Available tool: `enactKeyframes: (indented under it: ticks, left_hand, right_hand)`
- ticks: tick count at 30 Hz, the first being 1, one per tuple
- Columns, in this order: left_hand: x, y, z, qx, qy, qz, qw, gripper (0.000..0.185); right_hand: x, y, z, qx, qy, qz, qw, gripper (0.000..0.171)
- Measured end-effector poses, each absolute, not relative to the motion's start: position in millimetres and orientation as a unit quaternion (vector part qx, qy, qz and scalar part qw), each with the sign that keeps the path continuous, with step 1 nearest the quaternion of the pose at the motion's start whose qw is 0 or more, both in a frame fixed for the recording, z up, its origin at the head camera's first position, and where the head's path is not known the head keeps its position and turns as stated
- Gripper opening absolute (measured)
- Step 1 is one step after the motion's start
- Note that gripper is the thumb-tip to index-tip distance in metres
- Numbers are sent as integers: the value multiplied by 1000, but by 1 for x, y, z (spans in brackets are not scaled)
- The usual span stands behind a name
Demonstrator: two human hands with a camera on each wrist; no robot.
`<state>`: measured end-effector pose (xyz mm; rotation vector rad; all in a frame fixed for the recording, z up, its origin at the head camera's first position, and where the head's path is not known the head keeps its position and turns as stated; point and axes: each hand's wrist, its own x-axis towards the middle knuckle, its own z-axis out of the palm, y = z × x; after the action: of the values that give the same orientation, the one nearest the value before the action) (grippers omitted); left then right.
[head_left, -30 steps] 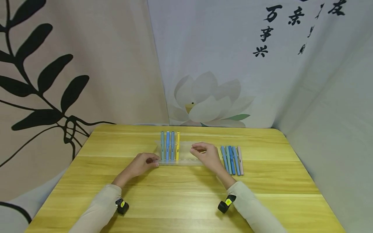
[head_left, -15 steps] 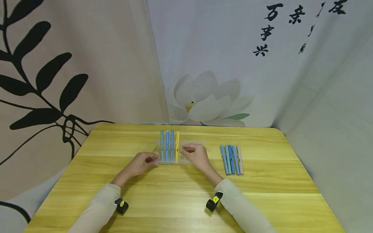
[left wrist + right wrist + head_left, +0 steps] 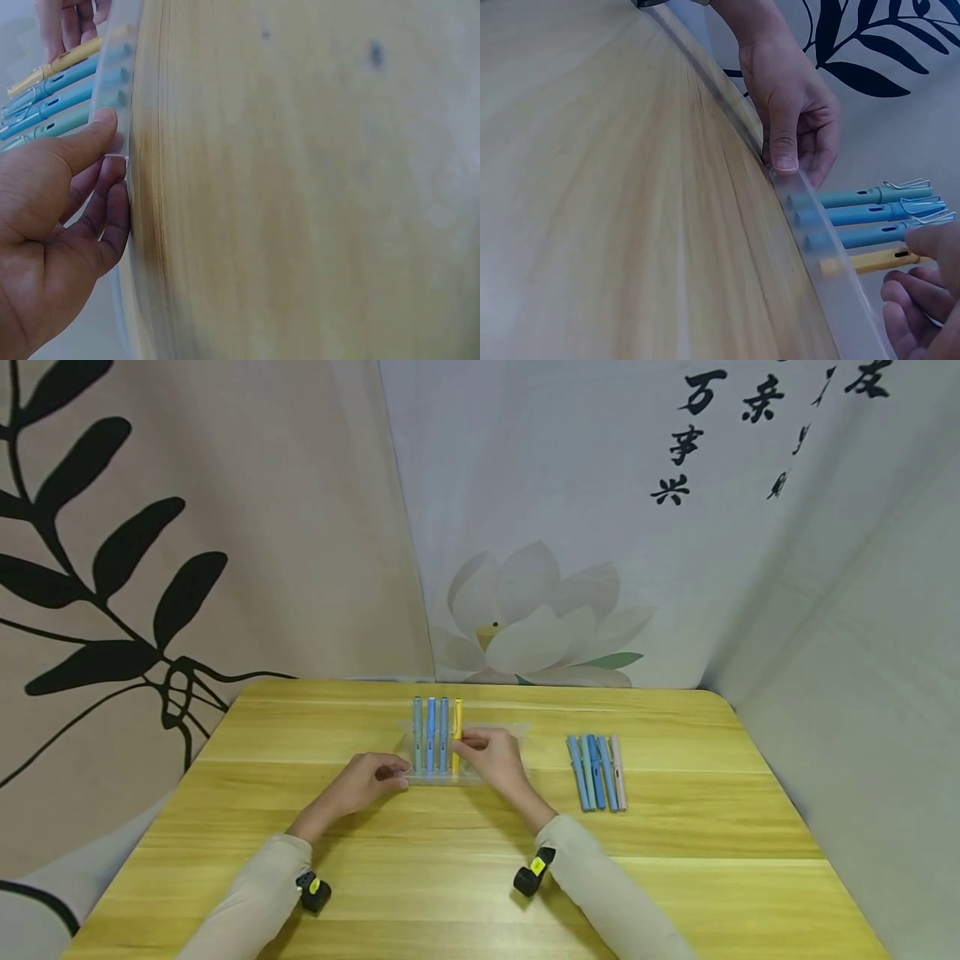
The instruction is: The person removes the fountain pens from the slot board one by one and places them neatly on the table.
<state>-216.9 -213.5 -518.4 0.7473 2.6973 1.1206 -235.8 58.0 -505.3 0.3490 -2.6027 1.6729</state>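
A clear plastic pen stand [image 3: 487, 778] holds a row of upright pens: a green pen [image 3: 417, 735], two blue pens [image 3: 431, 735] and a yellow pen [image 3: 457, 714] at the right. My left hand [image 3: 373, 779] grips the stand's left end, thumb on the front face [image 3: 105, 116] and fingers behind. My right hand [image 3: 495, 758] is at the yellow pen, its thumb and fingertips pinching the pen's upper part. In the right wrist view the yellow pen [image 3: 874, 261] runs from the stand's front wall to between those fingers.
On the table [image 3: 435, 877], right of the stand, lie several loose pens [image 3: 597, 772] side by side, in blue, green and pink. Behind the table hangs a printed curtain [image 3: 525, 527]. Both wrists wear small black cameras [image 3: 313, 893].
My right hand has moved left across the stand to the yellow pen and now pinches it. My left hand stays on the stand's left end.
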Motion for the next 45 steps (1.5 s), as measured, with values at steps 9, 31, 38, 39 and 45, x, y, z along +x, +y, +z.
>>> enactKeyframes:
  ticks: [9,31,38,39,45]
  left_hand:
    - [-218,-212,-518,242,894,371,64,25]
    - [-217,-211,-519,238,897,368,61,24]
    - [-216,-211,-518,240,896,370,59,23]
    - [-216,-211,-518,242,896,369,58,22]
    - [-217,-212,-519,245,895,369,56,21]
  right_hand:
    - [-241,53,-509,109,-843,526,20,25]
    - [-230,59,-489,118,-829,545,37,28]
    - [-223,66,-472,131,-832,537,46,26]
    - [-223,68,-471,134,-832,537,48,26]
    - [-219,80,-463,133,-826,545,57,31]
